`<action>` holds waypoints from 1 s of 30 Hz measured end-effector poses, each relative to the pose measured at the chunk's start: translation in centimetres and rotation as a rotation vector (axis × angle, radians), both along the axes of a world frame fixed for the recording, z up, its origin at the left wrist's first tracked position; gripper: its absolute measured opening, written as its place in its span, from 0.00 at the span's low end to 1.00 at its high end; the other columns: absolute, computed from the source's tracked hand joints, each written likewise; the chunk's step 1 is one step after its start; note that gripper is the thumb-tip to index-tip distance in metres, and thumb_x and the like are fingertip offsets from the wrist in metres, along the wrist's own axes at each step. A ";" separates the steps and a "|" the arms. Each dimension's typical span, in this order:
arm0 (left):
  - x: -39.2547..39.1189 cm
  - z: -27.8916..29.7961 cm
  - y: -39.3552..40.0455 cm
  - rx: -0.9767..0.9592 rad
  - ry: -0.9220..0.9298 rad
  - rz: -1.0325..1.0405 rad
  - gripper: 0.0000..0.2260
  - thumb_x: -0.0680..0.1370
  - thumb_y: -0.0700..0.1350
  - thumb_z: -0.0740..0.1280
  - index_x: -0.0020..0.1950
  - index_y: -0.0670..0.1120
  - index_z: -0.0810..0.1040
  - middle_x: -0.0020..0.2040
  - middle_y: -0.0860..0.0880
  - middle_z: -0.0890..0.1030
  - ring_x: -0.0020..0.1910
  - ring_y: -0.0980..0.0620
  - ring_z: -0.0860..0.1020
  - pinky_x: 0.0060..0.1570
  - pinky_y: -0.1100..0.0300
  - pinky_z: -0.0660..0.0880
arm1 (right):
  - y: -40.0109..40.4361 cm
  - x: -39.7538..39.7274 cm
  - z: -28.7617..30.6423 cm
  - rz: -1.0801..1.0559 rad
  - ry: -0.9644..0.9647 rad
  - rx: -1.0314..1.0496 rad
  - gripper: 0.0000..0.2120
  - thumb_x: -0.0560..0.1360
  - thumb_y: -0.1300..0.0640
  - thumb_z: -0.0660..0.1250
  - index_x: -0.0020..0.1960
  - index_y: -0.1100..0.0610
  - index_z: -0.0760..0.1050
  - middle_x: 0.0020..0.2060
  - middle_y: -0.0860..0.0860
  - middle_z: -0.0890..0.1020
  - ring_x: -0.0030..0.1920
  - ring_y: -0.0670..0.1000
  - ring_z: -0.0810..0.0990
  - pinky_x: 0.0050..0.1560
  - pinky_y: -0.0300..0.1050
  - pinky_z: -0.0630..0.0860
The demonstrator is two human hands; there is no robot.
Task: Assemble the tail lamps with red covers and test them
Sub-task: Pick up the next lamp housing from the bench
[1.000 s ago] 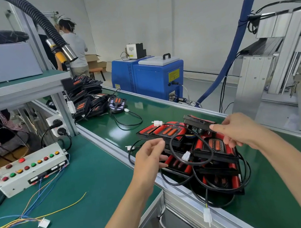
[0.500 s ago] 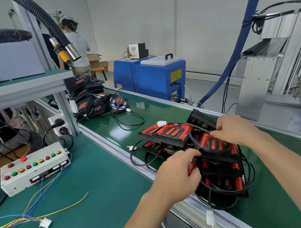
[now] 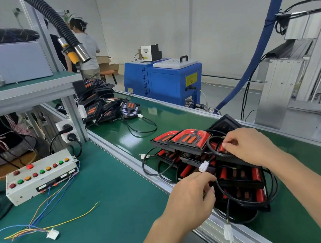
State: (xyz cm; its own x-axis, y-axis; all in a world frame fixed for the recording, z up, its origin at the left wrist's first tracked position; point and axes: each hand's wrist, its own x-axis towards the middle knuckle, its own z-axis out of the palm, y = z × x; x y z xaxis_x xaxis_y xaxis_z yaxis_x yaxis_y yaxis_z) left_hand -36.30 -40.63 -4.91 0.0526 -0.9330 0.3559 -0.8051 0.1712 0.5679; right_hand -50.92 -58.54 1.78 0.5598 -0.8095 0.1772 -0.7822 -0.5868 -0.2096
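Pile of black-housed tail lamps with red covers [image 3: 238, 174]: lying on green conveyor belt [image 3: 136, 132], at 3 o'clock from grey button test box [image 3: 40, 176]. Left hand [image 3: 188, 201]: fingers curling, seemingly pinching black cable [image 3: 224, 192] below white connector [image 3: 204, 166]. Right hand [image 3: 250, 146]: fingertips pinching upper lamp.

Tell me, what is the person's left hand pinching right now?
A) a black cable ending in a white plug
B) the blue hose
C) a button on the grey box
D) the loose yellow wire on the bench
A: the left hand pinches a black cable at the pile of tail lamps, just below its white plug, well away from the button box.
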 end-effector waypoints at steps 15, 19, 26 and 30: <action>4.8 -0.5 5.1 -0.094 0.217 0.224 0.12 0.79 0.50 0.61 0.58 0.58 0.80 0.45 0.62 0.79 0.45 0.58 0.78 0.45 0.66 0.74 | 4.3 2.3 2.7 0.039 -0.344 -0.111 0.09 0.80 0.48 0.66 0.53 0.48 0.85 0.45 0.44 0.82 0.44 0.44 0.78 0.48 0.48 0.76; 8.4 -0.6 9.7 -0.152 0.322 0.382 0.10 0.78 0.47 0.64 0.55 0.54 0.83 0.43 0.60 0.81 0.41 0.56 0.78 0.41 0.70 0.72 | 10.6 7.0 2.3 0.271 -0.655 -0.039 0.05 0.77 0.50 0.68 0.48 0.44 0.83 0.39 0.39 0.81 0.43 0.38 0.78 0.43 0.27 0.70; 17.4 -0.1 19.0 -0.153 0.429 0.804 0.06 0.79 0.45 0.70 0.50 0.55 0.84 0.43 0.64 0.83 0.42 0.64 0.78 0.41 0.73 0.70 | 19.7 20.2 -5.4 0.597 -0.612 0.389 0.07 0.76 0.58 0.73 0.44 0.46 0.84 0.37 0.34 0.80 0.33 0.44 0.74 0.37 0.30 0.69; 23.5 0.1 23.9 -0.118 0.344 1.076 0.03 0.77 0.49 0.70 0.45 0.56 0.84 0.41 0.65 0.82 0.49 0.68 0.77 0.44 0.78 0.68 | 23.0 25.9 -10.3 0.660 -0.522 0.524 0.09 0.76 0.57 0.74 0.42 0.43 0.83 0.36 0.37 0.82 0.35 0.46 0.77 0.39 0.32 0.71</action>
